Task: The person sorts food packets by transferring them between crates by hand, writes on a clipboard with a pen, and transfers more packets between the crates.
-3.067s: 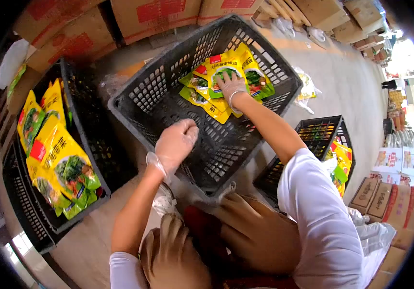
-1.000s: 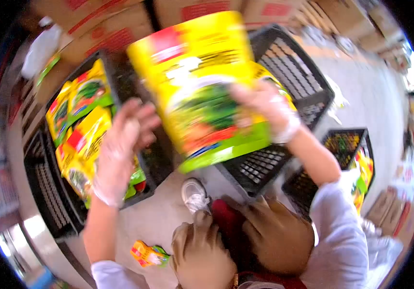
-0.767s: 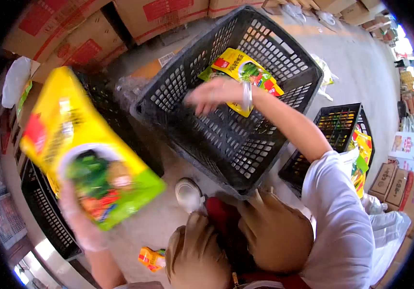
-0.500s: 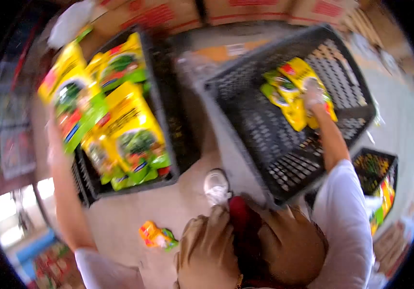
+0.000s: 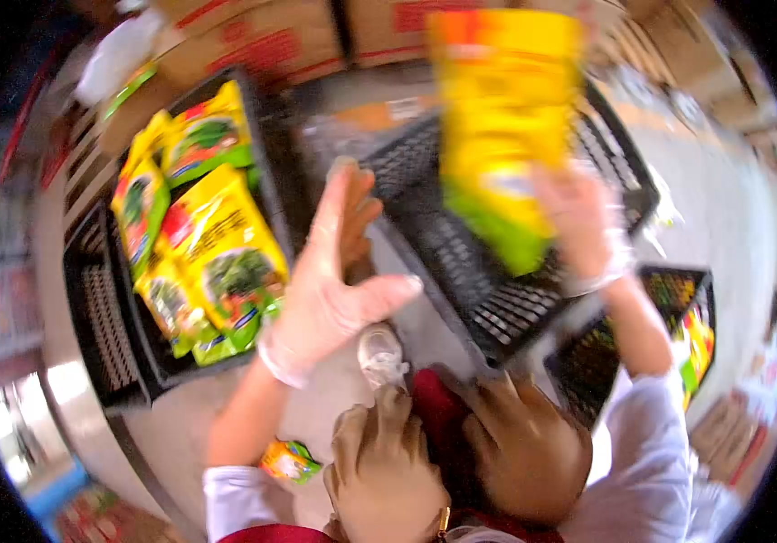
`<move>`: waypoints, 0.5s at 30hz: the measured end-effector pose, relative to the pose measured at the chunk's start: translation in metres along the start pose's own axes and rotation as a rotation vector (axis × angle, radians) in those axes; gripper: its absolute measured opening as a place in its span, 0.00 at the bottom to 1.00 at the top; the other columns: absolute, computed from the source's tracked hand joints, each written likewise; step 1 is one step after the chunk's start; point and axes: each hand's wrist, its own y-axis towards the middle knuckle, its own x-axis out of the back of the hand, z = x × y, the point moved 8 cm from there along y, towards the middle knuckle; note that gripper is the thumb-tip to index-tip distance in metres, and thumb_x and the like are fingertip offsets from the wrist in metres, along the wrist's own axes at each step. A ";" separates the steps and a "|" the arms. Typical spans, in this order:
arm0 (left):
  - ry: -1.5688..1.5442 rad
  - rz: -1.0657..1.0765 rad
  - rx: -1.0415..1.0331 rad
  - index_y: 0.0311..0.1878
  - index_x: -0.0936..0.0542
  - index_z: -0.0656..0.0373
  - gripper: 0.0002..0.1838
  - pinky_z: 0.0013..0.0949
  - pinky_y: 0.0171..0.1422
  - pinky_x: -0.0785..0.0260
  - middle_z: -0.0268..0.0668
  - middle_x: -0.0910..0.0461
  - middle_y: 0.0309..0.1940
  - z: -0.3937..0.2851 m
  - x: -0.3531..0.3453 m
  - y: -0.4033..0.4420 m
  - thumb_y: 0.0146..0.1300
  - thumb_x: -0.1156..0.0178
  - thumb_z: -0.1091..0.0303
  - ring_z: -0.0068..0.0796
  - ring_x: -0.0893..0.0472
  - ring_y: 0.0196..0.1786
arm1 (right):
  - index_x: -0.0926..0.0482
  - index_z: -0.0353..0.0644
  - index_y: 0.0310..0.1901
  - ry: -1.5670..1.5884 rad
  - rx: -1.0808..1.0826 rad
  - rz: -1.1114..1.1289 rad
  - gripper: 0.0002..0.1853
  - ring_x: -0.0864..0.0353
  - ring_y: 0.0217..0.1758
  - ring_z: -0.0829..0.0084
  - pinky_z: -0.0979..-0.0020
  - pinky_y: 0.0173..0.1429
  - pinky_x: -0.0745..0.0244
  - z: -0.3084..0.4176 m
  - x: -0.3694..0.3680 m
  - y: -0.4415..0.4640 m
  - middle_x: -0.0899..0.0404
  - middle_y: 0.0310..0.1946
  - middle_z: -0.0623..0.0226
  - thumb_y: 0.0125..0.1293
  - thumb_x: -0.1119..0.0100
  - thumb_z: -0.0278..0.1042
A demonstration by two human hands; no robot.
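Note:
My right hand (image 5: 585, 222), in a clear glove, grips a yellow and green seasoning pouch (image 5: 508, 109) by its lower right side. Motion blurs the pouch, which is held up over the right black crate (image 5: 407, 172); whether it is one pouch or more I cannot tell. My left hand (image 5: 316, 281), also gloved, holds nothing; its fingers stretch upward, with the thumb apart. It is between the two crates, close to the left black crate (image 5: 167, 366), where several yellow pouches (image 5: 226, 244) with pictures of greens lie in a pile.
A small orange and green packet (image 5: 290, 461) lies on the floor near my knees. Another dark crate (image 5: 578, 362) with colourful packets (image 5: 696, 348) stands at the right. Cardboard boxes (image 5: 397, 32) line the back. A white shoe (image 5: 381, 357) is between the crates.
My right hand has lifted from inside the right crate with a pouch. My left hand has let go of its pouch at the left crate and moved right, between the crates.

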 end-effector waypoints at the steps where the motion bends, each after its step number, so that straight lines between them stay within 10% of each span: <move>1: -0.265 -0.124 -0.009 0.68 0.48 0.59 0.48 0.38 0.63 0.42 0.46 0.36 0.61 0.001 -0.026 0.006 0.46 0.30 0.63 0.38 0.33 0.61 | 0.24 0.41 0.42 -0.162 0.334 -0.011 0.11 0.26 0.42 0.59 0.59 0.42 0.29 0.055 -0.013 -0.011 0.26 0.38 0.56 0.60 0.50 0.35; 3: -0.297 -0.350 0.183 0.57 0.33 0.60 0.29 0.34 0.57 0.37 0.40 0.28 0.50 0.020 -0.016 0.003 0.53 0.36 0.64 0.31 0.28 0.53 | 0.29 0.36 0.51 0.254 0.405 0.000 0.19 0.38 0.62 0.52 0.61 0.64 0.40 0.128 -0.022 -0.004 0.33 0.55 0.47 0.59 0.48 0.37; 5: -0.627 -0.447 0.171 0.52 0.27 0.62 0.17 0.31 0.56 0.35 0.37 0.24 0.47 0.040 0.010 -0.006 0.61 0.46 0.65 0.27 0.26 0.50 | 0.25 0.38 0.49 0.700 0.460 -0.005 0.18 0.36 0.62 0.53 0.62 0.65 0.40 0.141 -0.027 -0.004 0.31 0.55 0.48 0.61 0.48 0.38; 7: -0.491 -0.561 0.109 0.53 0.27 0.63 0.18 0.34 0.57 0.35 0.38 0.25 0.49 0.037 0.035 -0.021 0.61 0.46 0.67 0.29 0.26 0.52 | 0.25 0.38 0.51 1.133 0.584 0.347 0.17 0.28 0.56 0.64 0.67 0.61 0.34 0.136 -0.036 0.004 0.28 0.54 0.55 0.64 0.46 0.37; 8: -0.387 -0.616 0.067 0.55 0.29 0.64 0.19 0.35 0.57 0.34 0.39 0.26 0.50 0.027 0.053 -0.032 0.62 0.47 0.66 0.30 0.25 0.52 | 0.23 0.38 0.49 1.228 0.086 0.789 0.14 0.21 0.46 0.70 0.70 0.51 0.26 0.106 -0.060 0.003 0.21 0.44 0.59 0.64 0.47 0.33; 9: -0.280 -0.675 0.032 0.57 0.31 0.64 0.20 0.35 0.58 0.33 0.40 0.26 0.52 0.015 0.070 -0.042 0.63 0.48 0.65 0.31 0.25 0.53 | 0.21 0.39 0.45 1.413 0.028 0.536 0.13 0.20 0.39 0.74 0.73 0.43 0.23 0.073 -0.068 0.020 0.20 0.42 0.63 0.65 0.48 0.35; 12: -0.226 -0.724 0.034 0.60 0.34 0.65 0.22 0.37 0.62 0.35 0.40 0.28 0.53 -0.020 0.138 -0.071 0.66 0.51 0.65 0.29 0.27 0.55 | 0.22 0.37 0.45 0.723 -0.307 0.021 0.20 0.20 0.39 0.64 0.70 0.45 0.25 -0.094 -0.127 0.055 0.19 0.36 0.57 0.61 0.53 0.44; 15: 0.325 -0.663 0.050 0.55 0.30 0.66 0.18 0.31 0.47 0.26 0.40 0.24 0.45 -0.029 0.213 -0.093 0.65 0.50 0.68 0.25 0.23 0.46 | 0.57 0.36 0.68 -0.103 -0.621 0.380 0.55 0.33 0.60 0.50 0.65 0.61 0.35 -0.198 -0.205 0.024 0.51 0.66 0.41 0.47 0.44 0.65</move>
